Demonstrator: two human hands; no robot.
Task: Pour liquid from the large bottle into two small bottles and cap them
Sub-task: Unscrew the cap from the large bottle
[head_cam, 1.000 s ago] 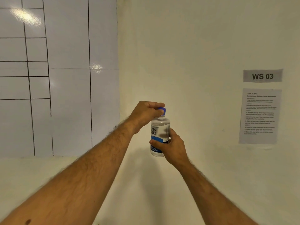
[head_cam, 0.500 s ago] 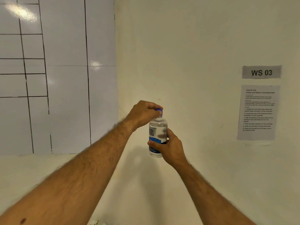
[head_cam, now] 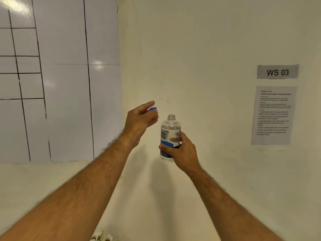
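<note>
A clear large bottle (head_cam: 170, 134) with a blue and white label is held upright in mid-air in front of the wall. My right hand (head_cam: 182, 152) grips its lower half. The threaded neck is bare and open at the top. My left hand (head_cam: 139, 122) is just left of the neck and pinches the small blue cap (head_cam: 153, 108) between thumb and fingers. No small bottles are in view.
A cream wall fills the background, with a "WS 03" sign (head_cam: 277, 72) and a printed instruction sheet (head_cam: 273, 115) at the right. White tiles (head_cam: 60, 75) cover the wall at the left. A bit of something pale and leafy (head_cam: 99, 237) shows at the bottom edge.
The cap was on the bottle under my left hand; now it is off, and my left hand has moved up and left with it.
</note>
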